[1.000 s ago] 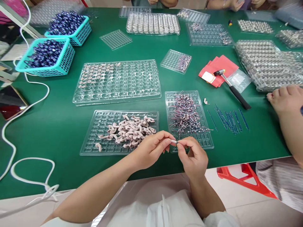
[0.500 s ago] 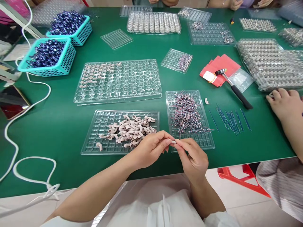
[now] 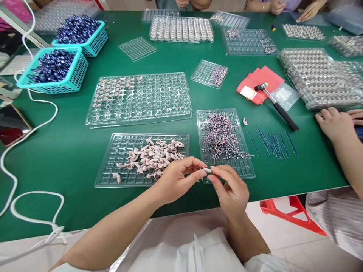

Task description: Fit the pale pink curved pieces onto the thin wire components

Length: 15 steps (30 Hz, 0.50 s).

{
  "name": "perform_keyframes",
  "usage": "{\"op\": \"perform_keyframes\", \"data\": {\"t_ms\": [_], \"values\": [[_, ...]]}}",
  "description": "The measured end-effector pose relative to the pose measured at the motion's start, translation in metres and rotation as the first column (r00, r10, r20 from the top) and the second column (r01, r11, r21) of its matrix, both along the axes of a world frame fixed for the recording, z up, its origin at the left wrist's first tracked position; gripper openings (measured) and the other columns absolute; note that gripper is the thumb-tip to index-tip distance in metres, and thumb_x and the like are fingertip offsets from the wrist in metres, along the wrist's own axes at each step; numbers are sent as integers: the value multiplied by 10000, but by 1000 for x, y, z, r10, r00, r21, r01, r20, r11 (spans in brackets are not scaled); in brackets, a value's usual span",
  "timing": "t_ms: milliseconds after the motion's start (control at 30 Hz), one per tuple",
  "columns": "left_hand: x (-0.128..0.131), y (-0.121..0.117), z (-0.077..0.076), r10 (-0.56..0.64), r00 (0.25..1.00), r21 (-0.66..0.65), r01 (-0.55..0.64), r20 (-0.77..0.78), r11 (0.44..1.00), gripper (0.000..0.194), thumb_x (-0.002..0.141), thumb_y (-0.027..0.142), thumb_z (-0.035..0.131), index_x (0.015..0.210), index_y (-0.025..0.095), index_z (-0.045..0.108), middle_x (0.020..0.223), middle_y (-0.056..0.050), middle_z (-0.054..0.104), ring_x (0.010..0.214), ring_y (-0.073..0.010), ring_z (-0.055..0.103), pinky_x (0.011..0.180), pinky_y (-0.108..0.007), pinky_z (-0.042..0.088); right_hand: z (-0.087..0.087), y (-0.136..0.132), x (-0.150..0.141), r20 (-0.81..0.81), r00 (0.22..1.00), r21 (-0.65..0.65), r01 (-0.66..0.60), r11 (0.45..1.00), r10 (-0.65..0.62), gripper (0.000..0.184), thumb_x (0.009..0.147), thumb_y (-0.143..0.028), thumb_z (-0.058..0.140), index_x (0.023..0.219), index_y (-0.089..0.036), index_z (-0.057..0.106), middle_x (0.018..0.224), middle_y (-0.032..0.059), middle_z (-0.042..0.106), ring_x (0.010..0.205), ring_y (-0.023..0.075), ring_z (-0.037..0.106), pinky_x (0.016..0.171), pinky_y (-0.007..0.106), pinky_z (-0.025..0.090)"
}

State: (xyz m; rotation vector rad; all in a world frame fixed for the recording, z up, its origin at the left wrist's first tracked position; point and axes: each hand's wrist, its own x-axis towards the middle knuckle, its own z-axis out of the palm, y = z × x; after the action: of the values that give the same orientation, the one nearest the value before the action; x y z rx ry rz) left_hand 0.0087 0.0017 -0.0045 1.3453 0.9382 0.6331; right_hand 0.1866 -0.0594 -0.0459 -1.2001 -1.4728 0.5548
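Between my two hands is a small beige earbud shell [image 3: 207, 170]. My left hand [image 3: 181, 175] pinches its left end with thumb and index finger. The tips of my right hand's [image 3: 231, 189] thumb and forefinger close on the other end. Just left of my hands, a clear tray [image 3: 106, 172] carries a heap of matching beige hooked shells [image 3: 155, 156]. Behind my right hand, another clear tray [image 3: 245, 170] bears a tangled pile of thin wired parts [image 3: 219, 134]. One more shell [image 3: 245, 121] lies alone to the right of that tray.
Farther back sits a large clear tray [image 3: 159, 98], partly filled with shells. Turquoise baskets [image 3: 65, 85] of shiny blue pieces stand at left, near a white cable [image 3: 31, 134]. A hammer [image 3: 280, 109], red bags [image 3: 266, 77] and blue strips [image 3: 273, 143] lie right, beside a co-worker's hand [image 3: 334, 122].
My left fingers have spread a little and shifted along the shell, so more of it shows. The view has shifted slightly. A second hand of the co-worker at right now appears.
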Motion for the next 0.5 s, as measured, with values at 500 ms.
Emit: {"op": "perform_keyframes", "data": {"t_ms": [500], "values": [[1, -1, 5, 0, 999, 237, 13, -53, 971, 139, 924, 234, 619, 973, 150, 718, 848, -65, 737, 754, -153, 670, 672, -249, 531, 3, 1, 1, -82, 997, -25, -7, 1000, 5, 334, 860, -15, 647, 1072, -269, 698, 930, 11, 729, 828, 153, 665, 721, 298, 545]]}}
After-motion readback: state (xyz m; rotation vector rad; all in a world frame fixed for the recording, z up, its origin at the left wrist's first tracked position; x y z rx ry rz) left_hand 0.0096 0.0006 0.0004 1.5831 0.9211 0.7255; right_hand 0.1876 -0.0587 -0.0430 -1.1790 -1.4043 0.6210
